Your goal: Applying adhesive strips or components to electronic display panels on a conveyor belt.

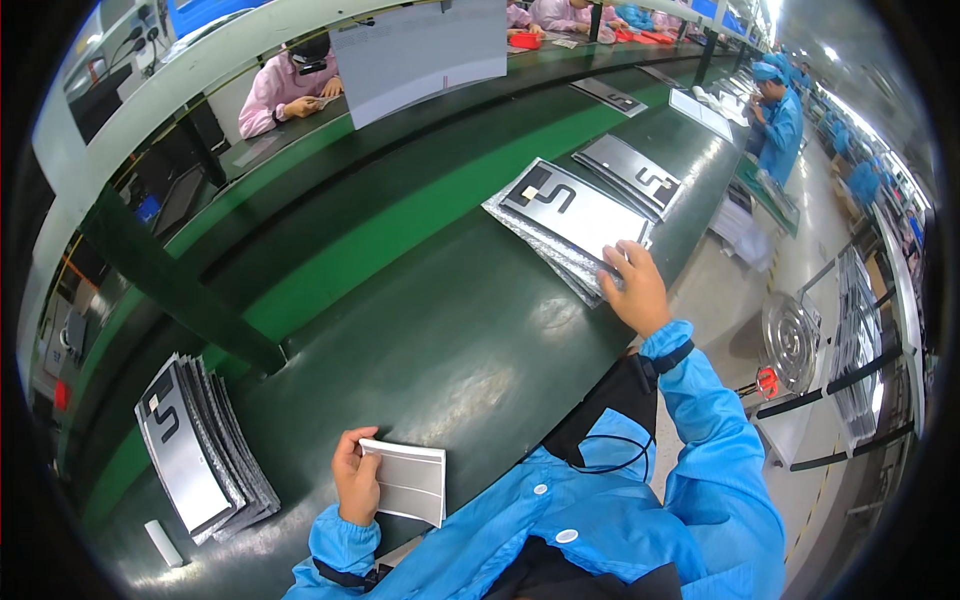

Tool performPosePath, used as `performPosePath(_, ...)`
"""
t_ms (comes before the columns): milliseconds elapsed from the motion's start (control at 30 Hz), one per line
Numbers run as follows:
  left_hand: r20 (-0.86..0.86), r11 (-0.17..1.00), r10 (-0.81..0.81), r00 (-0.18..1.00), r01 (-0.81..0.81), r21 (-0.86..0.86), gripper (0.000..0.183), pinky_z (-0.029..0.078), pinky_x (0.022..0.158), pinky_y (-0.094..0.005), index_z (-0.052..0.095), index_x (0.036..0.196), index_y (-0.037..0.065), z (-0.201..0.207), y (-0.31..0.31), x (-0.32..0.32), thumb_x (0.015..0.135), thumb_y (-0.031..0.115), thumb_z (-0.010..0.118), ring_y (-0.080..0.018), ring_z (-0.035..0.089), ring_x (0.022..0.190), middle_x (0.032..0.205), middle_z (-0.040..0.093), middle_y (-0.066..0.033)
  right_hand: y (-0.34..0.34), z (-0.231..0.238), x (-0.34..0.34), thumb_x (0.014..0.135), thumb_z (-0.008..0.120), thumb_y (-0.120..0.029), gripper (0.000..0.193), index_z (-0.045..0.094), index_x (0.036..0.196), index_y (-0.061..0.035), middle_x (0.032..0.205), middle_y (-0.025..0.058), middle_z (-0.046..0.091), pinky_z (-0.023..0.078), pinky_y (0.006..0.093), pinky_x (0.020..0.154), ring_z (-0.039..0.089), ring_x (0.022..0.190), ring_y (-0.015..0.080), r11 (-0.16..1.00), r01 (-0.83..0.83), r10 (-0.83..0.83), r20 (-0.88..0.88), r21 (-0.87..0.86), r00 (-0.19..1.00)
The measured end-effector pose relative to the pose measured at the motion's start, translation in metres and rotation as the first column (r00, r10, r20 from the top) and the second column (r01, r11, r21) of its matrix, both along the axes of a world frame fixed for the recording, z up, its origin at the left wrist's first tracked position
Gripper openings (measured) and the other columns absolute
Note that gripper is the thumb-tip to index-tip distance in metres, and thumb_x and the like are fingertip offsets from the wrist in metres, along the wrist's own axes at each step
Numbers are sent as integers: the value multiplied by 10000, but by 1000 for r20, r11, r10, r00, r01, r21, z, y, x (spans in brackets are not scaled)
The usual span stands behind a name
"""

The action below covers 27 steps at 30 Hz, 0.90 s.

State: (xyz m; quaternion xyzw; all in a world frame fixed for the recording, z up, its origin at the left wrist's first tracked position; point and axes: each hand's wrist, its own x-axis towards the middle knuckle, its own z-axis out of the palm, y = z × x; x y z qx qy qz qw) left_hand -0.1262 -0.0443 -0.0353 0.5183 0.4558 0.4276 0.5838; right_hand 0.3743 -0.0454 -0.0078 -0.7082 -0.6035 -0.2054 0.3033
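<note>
My left hand (pixel 356 478) is closed on a small stack of pale grey rectangular sheets (pixel 412 484), held over the bench's near edge with the thumb on top. Farther right, my right hand (pixel 634 287) rests its spread fingertips on the near right end of a flat silver panel (pixel 580 213). That panel bears a black S-like mark and a black end strip with a small light patch. It tops a pile of similar panels with shiny, crinkled wrapping along their edges. The undersides of my right fingers are partly hidden.
A second panel pile (pixel 632 172) lies just beyond. Another tall, leaning pile (pixel 185 440) stands at left, near a white roll-like piece (pixel 163 543). A dark green post (pixel 185 285) rises from the green bench (pixel 420 350). Co-workers sit across and farther along; a round metal stool (pixel 790 340) stands at right.
</note>
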Motion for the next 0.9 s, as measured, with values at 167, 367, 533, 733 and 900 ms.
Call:
performPosePath(167,-23,996,-62,998,64,67,408,417,859,-264,630,1162,-26,-8,7,2,781,-81,492,-131,535,965,1049,538,-48,-6,5,0,871,759,-161,337,687,1192,-86,1207,172,622,536,448,921,622,1117,378,999,28,-30,104,20,994)
performPosePath(367,-44,995,-25,999,29,98,396,413,912,-268,621,1122,-28,-21,1,-15,758,-82,473,-148,521,961,1052,508,-63,-4,12,-8,887,752,-165,321,665,1182,-74,1168,135,636,548,435,903,635,1114,338,999,-45,44,67,25,997)
performPosePath(533,-80,996,-82,993,83,18,262,453,944,-287,636,1202,-29,-7,-4,-15,972,87,589,-160,584,1026,1122,646,-84,-19,6,-4,893,746,-167,311,665,1179,-77,1215,135,633,530,430,969,616,1176,352,998,-14,12,49,55,999)
performPosePath(733,-96,997,-38,995,45,69,245,479,873,-320,646,1176,-18,5,0,-4,954,83,623,-170,603,951,1075,663,-74,-28,-15,9,901,765,-255,450,612,1264,-38,1249,164,620,530,413,965,621,1180,348,991,75,-77,7,110,997)
performPosePath(900,-116,998,-28,993,34,44,376,409,899,-261,622,1113,-31,-13,1,-7,767,-88,487,-141,521,954,1041,501,-58,-25,-28,46,923,761,-371,517,587,1262,-21,1168,106,648,545,359,811,669,963,227,920,388,-110,-917,52,384)
